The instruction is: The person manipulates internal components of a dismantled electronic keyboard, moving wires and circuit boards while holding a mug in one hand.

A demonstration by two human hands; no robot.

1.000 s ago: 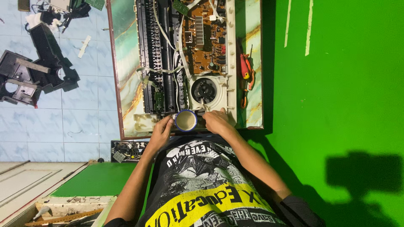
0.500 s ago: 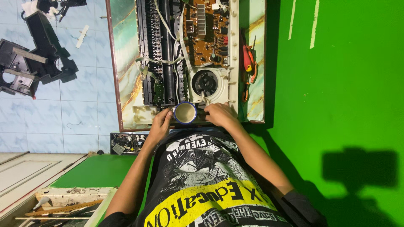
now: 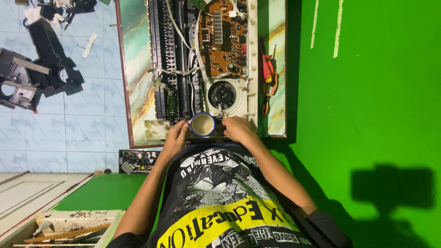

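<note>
Marble-top table (image 3: 138, 69): left hand (image 3: 175, 138) gripping cup (image 3: 202, 124); right hand (image 3: 236, 128) curled beside, grip unclear

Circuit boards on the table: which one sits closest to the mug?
The small green board, at the near end of the black key strip, just up-left of the blue-rimmed mug. The large brown board lies farther off, beyond the round speaker.

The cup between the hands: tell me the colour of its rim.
The cup has a dark blue rim around a pale inside, seen best in the head view.
</note>
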